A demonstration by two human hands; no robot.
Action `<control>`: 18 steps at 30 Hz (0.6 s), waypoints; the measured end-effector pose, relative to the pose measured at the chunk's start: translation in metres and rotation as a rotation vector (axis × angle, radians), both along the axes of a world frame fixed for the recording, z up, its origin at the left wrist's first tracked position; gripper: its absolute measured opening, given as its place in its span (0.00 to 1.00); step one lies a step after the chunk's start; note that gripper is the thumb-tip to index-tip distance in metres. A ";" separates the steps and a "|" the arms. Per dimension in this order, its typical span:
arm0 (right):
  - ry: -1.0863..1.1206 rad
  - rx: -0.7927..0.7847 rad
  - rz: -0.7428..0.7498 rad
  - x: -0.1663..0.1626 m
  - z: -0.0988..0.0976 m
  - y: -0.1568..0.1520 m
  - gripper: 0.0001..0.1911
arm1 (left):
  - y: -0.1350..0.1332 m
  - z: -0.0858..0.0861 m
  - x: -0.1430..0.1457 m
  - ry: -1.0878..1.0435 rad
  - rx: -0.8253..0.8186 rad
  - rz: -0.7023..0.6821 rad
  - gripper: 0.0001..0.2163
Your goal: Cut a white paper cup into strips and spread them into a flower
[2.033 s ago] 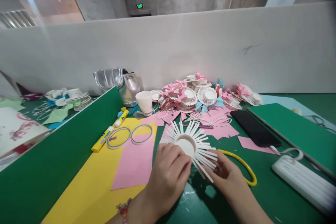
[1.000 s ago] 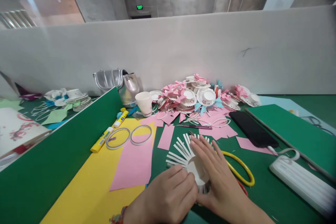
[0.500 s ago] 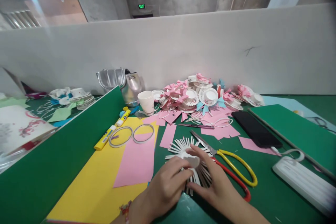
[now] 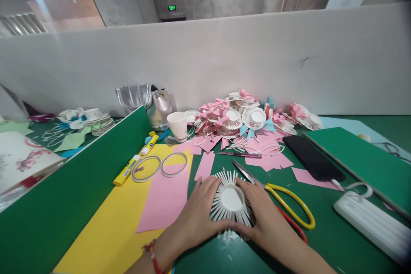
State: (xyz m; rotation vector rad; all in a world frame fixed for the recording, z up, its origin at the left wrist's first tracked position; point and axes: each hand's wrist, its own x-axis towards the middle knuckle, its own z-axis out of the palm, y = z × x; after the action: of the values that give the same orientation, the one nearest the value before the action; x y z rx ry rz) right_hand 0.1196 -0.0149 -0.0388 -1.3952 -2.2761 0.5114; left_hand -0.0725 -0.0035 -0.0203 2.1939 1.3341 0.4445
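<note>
A white paper cup (image 4: 232, 199), cut into many thin strips that fan out round its flat disc, lies on the green table. On its left side my left hand (image 4: 201, 205) is curved over the strips, a red bracelet at its wrist. From the right my right hand (image 4: 261, 209) wraps the strips in the same way. Both thumbs meet at the near side, so the hands ring the cup and hide part of its fringe. Just right of it, scissors (image 4: 289, 197) with one yellow and one red handle lie partly under my right hand.
Behind stands a heap of pink-and-white paper hats (image 4: 237, 115) and an uncut paper cup (image 4: 177, 126). To the left are yellow paper (image 4: 105, 222), pink paper (image 4: 160, 205), tape rolls (image 4: 146, 168), glue sticks (image 4: 126, 171) and a green divider (image 4: 80, 184). A phone (image 4: 313, 158) and white power bank (image 4: 372, 224) lie right.
Both hands have moved from pinching at the cup's middle to curving round its sides. The disc now shows fully, and the strips spread more evenly around it.
</note>
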 end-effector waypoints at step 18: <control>0.865 -0.265 -0.149 -0.005 0.016 -0.008 0.34 | -0.013 0.012 0.009 -0.383 0.024 0.119 0.36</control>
State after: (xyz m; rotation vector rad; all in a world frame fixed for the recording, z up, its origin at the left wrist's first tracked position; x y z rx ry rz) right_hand 0.1144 -0.0230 -0.0230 -1.1204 -1.4323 1.1325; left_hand -0.0636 -0.0162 -0.0083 1.9275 1.2519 0.8799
